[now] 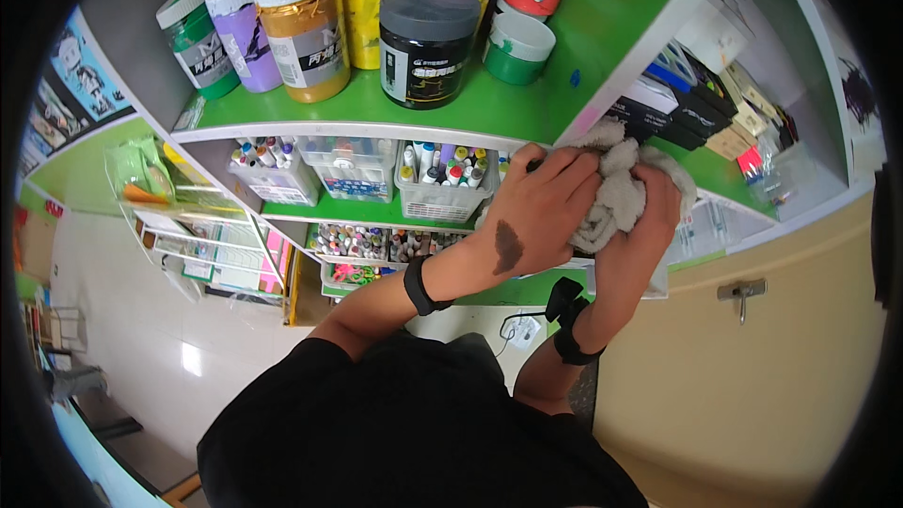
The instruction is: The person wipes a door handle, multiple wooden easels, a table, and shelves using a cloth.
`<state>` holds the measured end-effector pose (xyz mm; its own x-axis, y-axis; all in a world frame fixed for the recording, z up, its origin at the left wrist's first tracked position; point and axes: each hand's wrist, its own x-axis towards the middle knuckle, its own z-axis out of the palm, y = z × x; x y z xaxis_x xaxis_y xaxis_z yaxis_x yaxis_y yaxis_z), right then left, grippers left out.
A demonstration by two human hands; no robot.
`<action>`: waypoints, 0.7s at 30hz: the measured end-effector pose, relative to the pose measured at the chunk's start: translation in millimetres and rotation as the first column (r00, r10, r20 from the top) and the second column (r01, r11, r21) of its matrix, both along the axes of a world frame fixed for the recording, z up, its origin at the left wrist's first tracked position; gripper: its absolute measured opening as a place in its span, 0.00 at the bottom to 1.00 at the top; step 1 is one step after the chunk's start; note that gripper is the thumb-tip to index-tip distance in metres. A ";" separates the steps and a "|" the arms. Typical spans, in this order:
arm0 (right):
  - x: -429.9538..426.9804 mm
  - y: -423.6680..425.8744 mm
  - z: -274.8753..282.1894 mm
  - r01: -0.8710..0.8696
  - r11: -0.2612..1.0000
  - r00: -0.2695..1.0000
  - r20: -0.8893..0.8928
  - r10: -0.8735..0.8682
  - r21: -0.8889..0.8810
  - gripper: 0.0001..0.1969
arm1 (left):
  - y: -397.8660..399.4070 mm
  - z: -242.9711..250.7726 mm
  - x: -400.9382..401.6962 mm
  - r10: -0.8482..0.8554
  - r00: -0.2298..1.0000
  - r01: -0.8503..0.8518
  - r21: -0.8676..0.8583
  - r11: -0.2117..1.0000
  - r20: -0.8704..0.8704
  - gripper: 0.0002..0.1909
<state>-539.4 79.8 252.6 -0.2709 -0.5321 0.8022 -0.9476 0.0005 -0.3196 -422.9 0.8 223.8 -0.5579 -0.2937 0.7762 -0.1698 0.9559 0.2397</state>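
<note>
Both of my hands grip a bunched white terry cloth [615, 187] in front of the shelf unit's upright divider. Fingers of my left hand [540, 208] curl over the cloth's left side. My right hand [645, 226] holds its right side, the thumb pressed into the folds. Behind the cloth, the lower end of the divider and part of the shelf edge are hidden. Just left of my left hand stands a white basket of marker pens [444, 201]. Black boxes [645, 102] lie on the green shelf above my right hand.
Paint jars stand along the upper green shelf, among them a black jar [428, 46] and a gold one [302, 35]. A clear lidded box [350, 169] sits below them. Trays of markers [349, 241] fill a lower shelf. At right is a beige door [734, 381] with a metal handle [741, 291].
</note>
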 end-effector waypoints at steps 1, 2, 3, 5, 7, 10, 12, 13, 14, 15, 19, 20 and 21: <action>0.5 0.9 -0.8 0.024 1.000 1.000 0.006 -0.024 -0.009 0.21 | 0.7 0.6 1.5 -0.024 1.000 0.024 -0.009 1.000 0.006 0.27; 0.7 2.0 -2.5 -0.005 1.000 1.000 0.003 0.005 -0.011 0.21 | 1.7 1.0 3.7 0.022 0.998 -0.018 -0.058 0.998 0.056 0.27; -0.9 2.4 -6.0 -0.039 0.999 0.999 -0.001 0.039 -0.003 0.21 | 2.2 -3.0 4.4 0.073 0.992 -0.062 -0.100 0.993 0.101 0.27; -5.3 0.8 -7.7 -0.043 0.997 0.998 -0.049 0.046 0.057 0.22 | -1.9 -18.9 2.1 0.108 0.989 -0.100 -0.083 0.991 0.099 0.35; -7.9 -1.4 -7.0 -0.050 0.997 0.992 -0.109 0.056 0.063 0.22 | -1.7 -26.2 1.0 0.098 0.991 -0.097 -0.019 0.995 0.093 0.38; -16.1 -8.0 -11.6 -0.086 0.996 0.992 -0.093 0.082 -0.035 0.22 | 7.4 -21.7 -2.7 0.171 0.983 -0.170 -0.033 0.985 0.069 0.29; -16.0 -10.0 -20.2 -0.060 0.995 0.995 -0.083 0.054 -0.075 0.22 | 4.9 -20.2 -1.8 0.168 0.982 -0.162 -0.076 0.984 0.083 0.29; -15.4 -11.4 -23.0 -0.060 0.994 0.994 -0.096 0.051 -0.096 0.23 | 3.6 -19.9 -1.7 0.187 0.979 -0.179 -0.100 0.979 0.075 0.30; -13.1 -12.7 -26.0 -0.053 0.994 0.994 -0.097 0.044 -0.096 0.24 | 4.6 -19.4 0.2 0.198 0.976 -0.188 -0.115 0.976 0.088 0.30; -11.3 -13.3 -26.2 -0.056 0.993 0.994 -0.096 0.046 -0.102 0.24 | 4.8 -19.9 2.3 0.201 0.976 -0.190 -0.121 0.974 0.089 0.30; 0.5 -15.2 -30.4 -0.101 0.993 0.983 -0.160 0.089 -0.067 0.16 | 2.8 -31.3 18.6 0.254 0.963 -0.243 -0.120 0.963 0.092 0.29; 9.3 -17.7 -36.2 -0.135 0.987 0.978 -0.173 0.119 -0.084 0.15 | -1.7 -40.0 25.7 0.296 0.954 -0.285 -0.151 0.946 0.053 0.29; 20.4 -18.8 -39.6 -0.174 0.979 0.971 -0.183 0.154 -0.103 0.15 | -3.6 -43.1 34.9 0.342 0.940 -0.333 -0.186 0.924 0.015 0.29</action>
<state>-519.1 61.0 213.0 -0.0392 -0.4565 0.8889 -0.9724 -0.1873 -0.1390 -388.0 -2.8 180.8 -0.4864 -0.3307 0.8088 -0.4966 0.8662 0.0555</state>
